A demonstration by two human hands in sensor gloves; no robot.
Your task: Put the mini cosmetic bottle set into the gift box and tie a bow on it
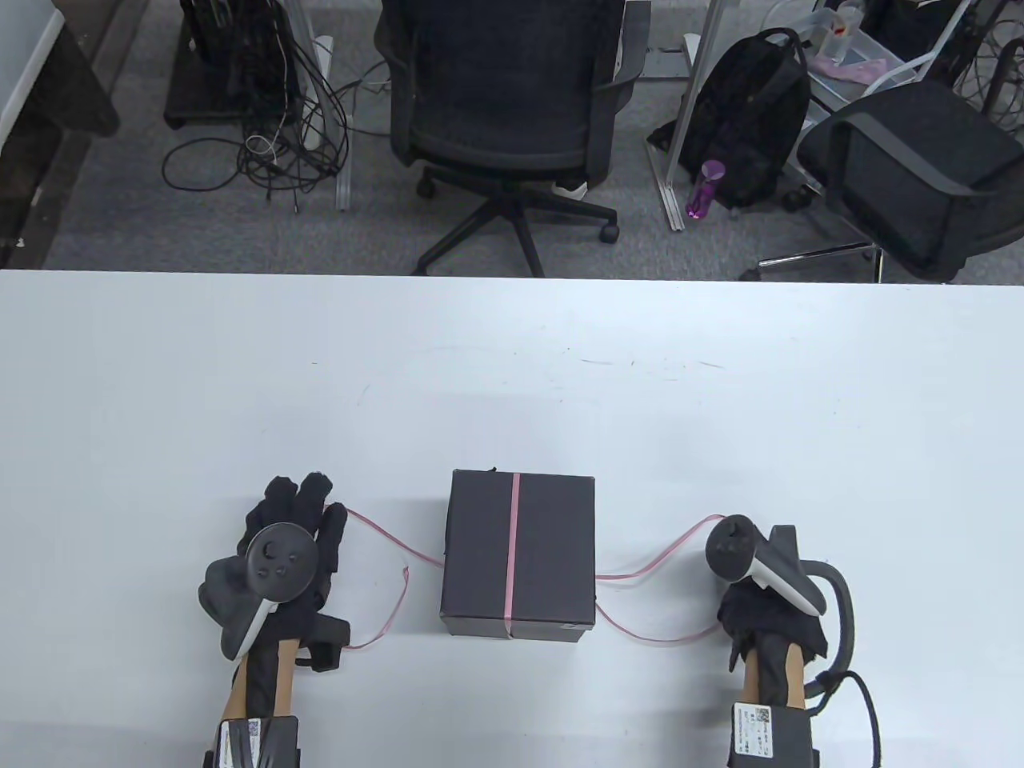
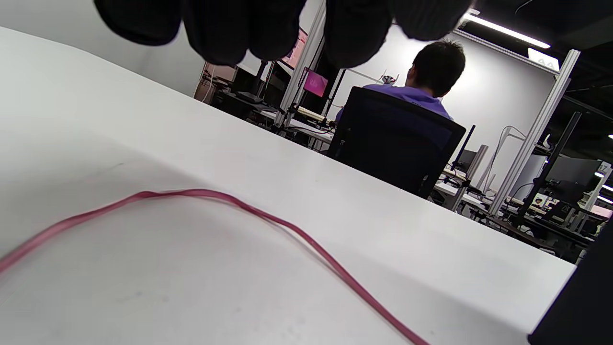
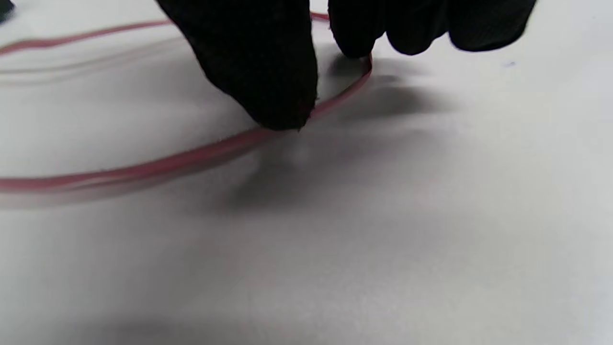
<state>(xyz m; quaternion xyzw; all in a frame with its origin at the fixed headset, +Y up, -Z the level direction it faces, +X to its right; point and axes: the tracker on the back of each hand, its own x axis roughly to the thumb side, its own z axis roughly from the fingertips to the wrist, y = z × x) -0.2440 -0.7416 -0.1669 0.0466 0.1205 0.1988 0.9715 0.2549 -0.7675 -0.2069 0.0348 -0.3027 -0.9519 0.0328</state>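
A black gift box [image 1: 518, 552] stands shut near the table's front edge, with a pink ribbon [image 1: 513, 544] running over its lid. The ribbon's loose ends trail across the table on both sides. My left hand [image 1: 304, 520] lies left of the box with fingers straight and spread, and the ribbon [image 2: 306, 239] passes on the table beneath its fingertips [image 2: 225, 33]. On the other side of the box my right hand [image 3: 325, 81] curls down onto the ribbon [image 3: 167, 163], thumb and a fingertip pinching it against the table. No bottles are in view.
The white table [image 1: 512, 384] stretches far behind the box. Beyond its far edge stand two black office chairs [image 1: 504, 104], a backpack [image 1: 748, 120] and cables on the floor. A person [image 2: 431, 76] sits with their back turned behind a chair in the left wrist view.
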